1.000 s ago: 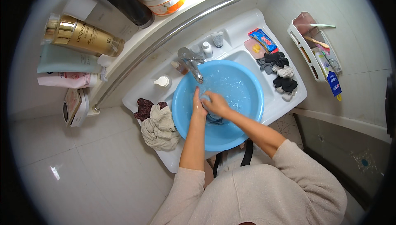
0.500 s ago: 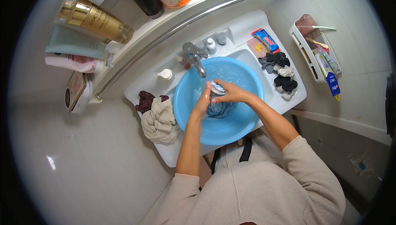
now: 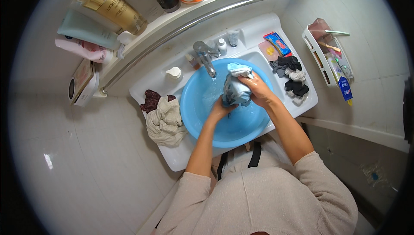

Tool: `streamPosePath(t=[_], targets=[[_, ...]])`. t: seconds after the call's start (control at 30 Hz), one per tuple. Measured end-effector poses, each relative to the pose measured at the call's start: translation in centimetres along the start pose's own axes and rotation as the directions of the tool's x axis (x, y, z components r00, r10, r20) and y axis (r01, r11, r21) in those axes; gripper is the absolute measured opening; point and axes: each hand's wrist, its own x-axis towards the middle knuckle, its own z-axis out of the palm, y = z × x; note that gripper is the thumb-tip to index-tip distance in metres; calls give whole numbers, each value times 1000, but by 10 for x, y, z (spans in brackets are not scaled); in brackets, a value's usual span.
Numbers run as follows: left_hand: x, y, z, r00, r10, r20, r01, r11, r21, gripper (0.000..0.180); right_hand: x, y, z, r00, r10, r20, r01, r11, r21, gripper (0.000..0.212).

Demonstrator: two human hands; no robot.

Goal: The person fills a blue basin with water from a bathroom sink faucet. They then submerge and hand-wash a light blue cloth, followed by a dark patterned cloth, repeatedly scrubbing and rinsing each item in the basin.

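Both my hands are raised over a light blue plastic basin (image 3: 196, 118) that sits in the white sink. Between them is a wet, bunched light blue garment (image 3: 235, 89) with dark markings; its exact kind does not show. My right hand (image 3: 259, 90) is closed round its upper right side. My left hand (image 3: 221, 109) grips it from below, its fingers partly hidden by the fabric. Water with some bubbles lies in the basin. The metal tap (image 3: 208, 58) stands over the basin's far rim, just left of the garment.
Cream and dark red clothes (image 3: 166, 123) are heaped left of the basin. Small dark and white garments (image 3: 296, 77) lie on the right, by a blue-red packet (image 3: 278, 44). A pump bottle (image 3: 174, 73) stands near the tap. A metal rail (image 3: 202, 19) and loaded shelf overhang the back.
The blue garment has come up out of the basin water as one larger bundle. My right hand has moved right; my left hand has dropped lower and now grips beneath it.
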Motion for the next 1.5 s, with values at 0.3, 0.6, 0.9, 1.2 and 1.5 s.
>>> streamPosePath(t=[0.3, 0.6, 0.9, 1.2, 1.5], targets=[[-34, 0, -89, 925, 56, -376, -109, 987, -119, 63, 4, 12, -69, 985, -114, -132, 24, 839, -544, 34], [-2, -47, -51, 933, 20, -359, 177, 845, 506, 86, 28, 59, -61, 984, -121, -131, -161, -281, -946, 78], [-3, -35, -47, 984, -175, -30, 102, 414, 904, 107, 83, 113, -141, 960, 168, -225, -279, 644, -713, 74], [11, -45, -79, 948, -181, -260, 246, 938, 245, 77, 63, 97, -69, 980, -186, -75, -94, -95, -991, 70], [17, -11, -47, 836, -507, -211, -28, 345, -938, 60, 61, 133, 0, 981, -120, 150, 189, 483, -855, 26]])
